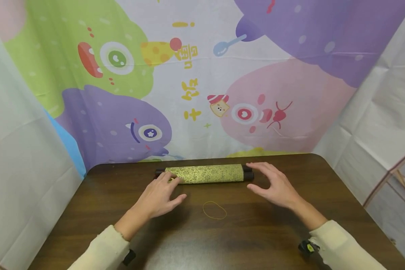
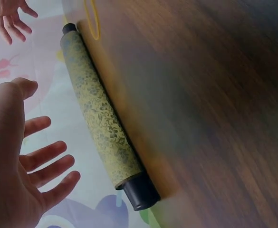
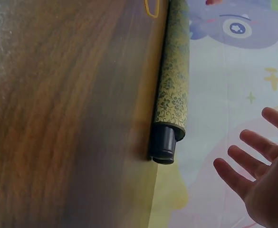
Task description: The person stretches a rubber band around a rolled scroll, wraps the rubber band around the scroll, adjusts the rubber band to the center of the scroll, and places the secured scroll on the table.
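Note:
A rolled hanging scroll lies along the back of the table, covered in gold-green floral brocade with dark knobs at both ends. My left hand hovers by its left end with fingers spread, overlapping it in the head view; the left wrist view shows a gap between that hand and the scroll. Past the right-hand knobs, my right hand is held with thumb and fingers apart and nothing in them. A thin yellow rubber band rests on the tabletop in front of the scroll.
The dark wooden table has rounded back corners. Behind it hangs a cloth printed with cartoon monsters, and pale sheets flank the sides. Small black devices sit at both wrists.

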The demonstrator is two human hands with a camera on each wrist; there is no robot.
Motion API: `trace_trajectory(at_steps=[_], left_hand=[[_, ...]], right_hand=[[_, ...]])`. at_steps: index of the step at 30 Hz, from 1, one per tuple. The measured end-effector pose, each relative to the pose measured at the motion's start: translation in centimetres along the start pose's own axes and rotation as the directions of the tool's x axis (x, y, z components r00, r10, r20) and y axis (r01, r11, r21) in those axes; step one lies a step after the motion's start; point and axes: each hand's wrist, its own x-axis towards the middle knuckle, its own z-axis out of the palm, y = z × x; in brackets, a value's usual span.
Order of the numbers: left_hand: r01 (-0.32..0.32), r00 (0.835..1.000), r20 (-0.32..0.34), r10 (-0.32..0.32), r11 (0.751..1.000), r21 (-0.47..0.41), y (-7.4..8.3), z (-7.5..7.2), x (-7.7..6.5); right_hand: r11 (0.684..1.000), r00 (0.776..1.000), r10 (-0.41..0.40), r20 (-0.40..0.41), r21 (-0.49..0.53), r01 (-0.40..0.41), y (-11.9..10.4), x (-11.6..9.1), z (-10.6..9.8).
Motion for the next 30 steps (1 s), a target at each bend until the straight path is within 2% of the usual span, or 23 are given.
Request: trace_trajectory(at_steps=[9, 18, 30], left_hand=[[0.007, 1.0, 0.027, -0.006, 1.0, -0.026, 0.6, 0.6, 0.5], [-0.015, 0.999, 0.037, 0.015, 1.0, -0.002, 1.2, 1.2, 0.8], [0.035, 0.995, 0.098, -0.031, 0.999, -0.038, 2.0, 2.1, 1.3]], right_hand=[[1.0, 1.0, 0.002, -0.026, 0.019, -0.001, -0.1, -0.5, 1.0], [0.998, 1.0, -0.009, -0.023, 0.065, 0.01, -0.2, -1.1, 1.9], [0.996, 1.0, -0.024, 0.008, 0.086, 0.023, -0.5, -1.4, 2.5]])
